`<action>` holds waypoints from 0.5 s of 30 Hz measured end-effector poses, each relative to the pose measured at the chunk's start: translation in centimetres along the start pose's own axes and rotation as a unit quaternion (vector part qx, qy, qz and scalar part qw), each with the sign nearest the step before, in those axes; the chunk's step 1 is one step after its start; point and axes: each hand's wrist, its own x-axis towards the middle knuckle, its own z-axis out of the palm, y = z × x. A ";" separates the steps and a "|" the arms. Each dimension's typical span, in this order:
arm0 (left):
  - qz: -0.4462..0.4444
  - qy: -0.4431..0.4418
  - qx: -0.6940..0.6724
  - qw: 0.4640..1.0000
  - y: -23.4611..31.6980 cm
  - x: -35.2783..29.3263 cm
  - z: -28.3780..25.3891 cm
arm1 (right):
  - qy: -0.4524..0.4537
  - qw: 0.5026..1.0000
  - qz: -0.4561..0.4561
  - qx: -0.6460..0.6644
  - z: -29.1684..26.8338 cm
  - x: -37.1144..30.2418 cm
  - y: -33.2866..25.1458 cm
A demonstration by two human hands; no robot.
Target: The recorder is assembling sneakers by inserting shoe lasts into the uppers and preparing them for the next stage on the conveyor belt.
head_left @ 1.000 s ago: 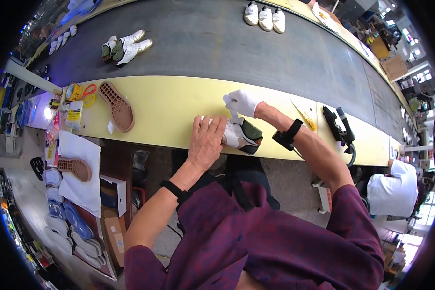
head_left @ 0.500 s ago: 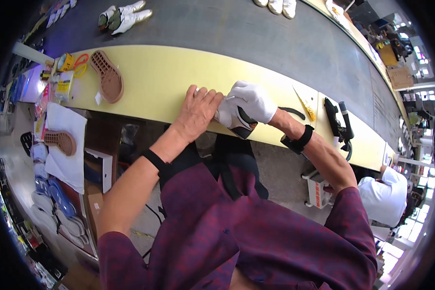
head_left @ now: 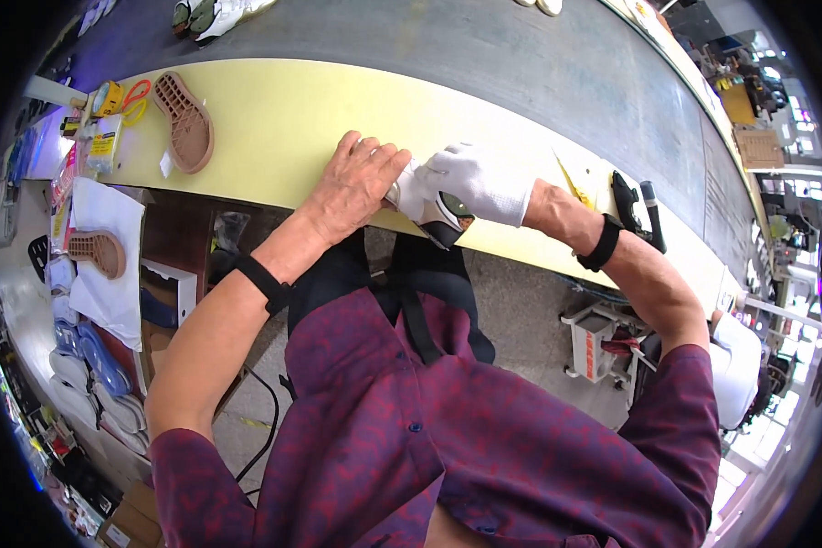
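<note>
Well left of the white-and-green shoe [head_left: 437, 220], on the yellow table [head_left: 274, 119], we have a yellow tape roll [head_left: 108, 98], orange-and-yellow scissors [head_left: 135, 100] and a brown shoe sole [head_left: 184, 123]. Just left of the shoe's heel, our bare left hand [head_left: 352, 187] grips the toe end. The shoe itself is at the table's near edge, its dark heel angled toward our body. Over its top and right side is our white-gloved right hand [head_left: 479, 181], fingers bent onto the upper; whether they pinch anything, we cannot tell. We seem to be midway through handwork on the upper, one hand steadying. The next move would call for a firm left grip and careful right fingertips. Farther right of the shoe lie a yellow-handled tool [head_left: 583, 194] and a black tool [head_left: 625, 199].
</note>
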 end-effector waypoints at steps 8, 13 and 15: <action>0.024 0.033 0.018 0.999 -1.3 1.3 -0.3 | -0.054 0.985 0.125 0.104 -1.1 0.7 -0.9; 0.039 0.022 0.006 0.999 -1.4 2.1 0.6 | 0.041 0.964 0.195 0.175 0.7 -1.5 -2.9; 0.024 -0.024 -0.017 0.999 0.0 2.2 -1.2 | 0.048 0.989 0.138 -0.028 1.5 -3.7 -4.4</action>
